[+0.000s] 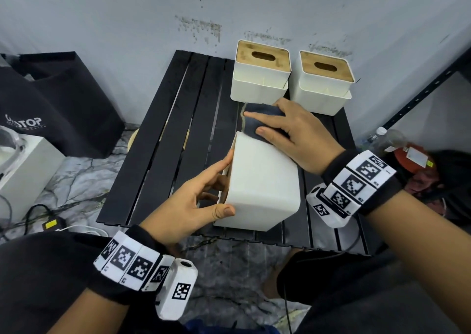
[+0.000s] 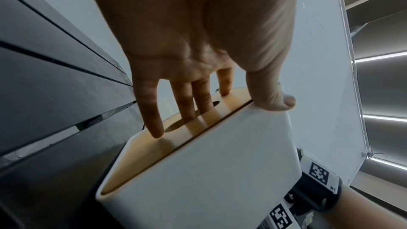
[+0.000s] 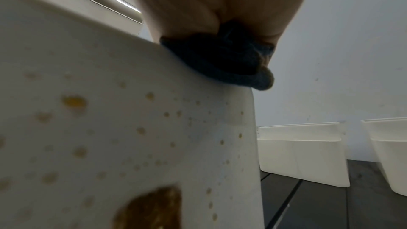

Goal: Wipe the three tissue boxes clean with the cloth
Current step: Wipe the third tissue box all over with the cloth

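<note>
A white tissue box (image 1: 262,180) with a wooden lid lies tipped on its side at the front of the black slatted table (image 1: 165,155). My left hand (image 1: 226,183) grips it, fingers on the lid (image 2: 154,154) and thumb on the upper white face. My right hand (image 1: 254,122) holds a bunched dark blue cloth (image 1: 265,111) against the box's far top edge. In the right wrist view the cloth (image 3: 220,62) sits on that edge, and the side below carries yellow-brown spots and a large blotch (image 3: 152,210). Two more white boxes (image 1: 260,78) (image 1: 322,89) stand upright at the back.
The wall rises right behind the two upright boxes. A black bag (image 1: 58,104) and a white appliance (image 1: 25,170) stand on the floor to the left, with cables nearby. A black shelf upright (image 1: 420,96) and a bottle (image 1: 384,140) are at the right.
</note>
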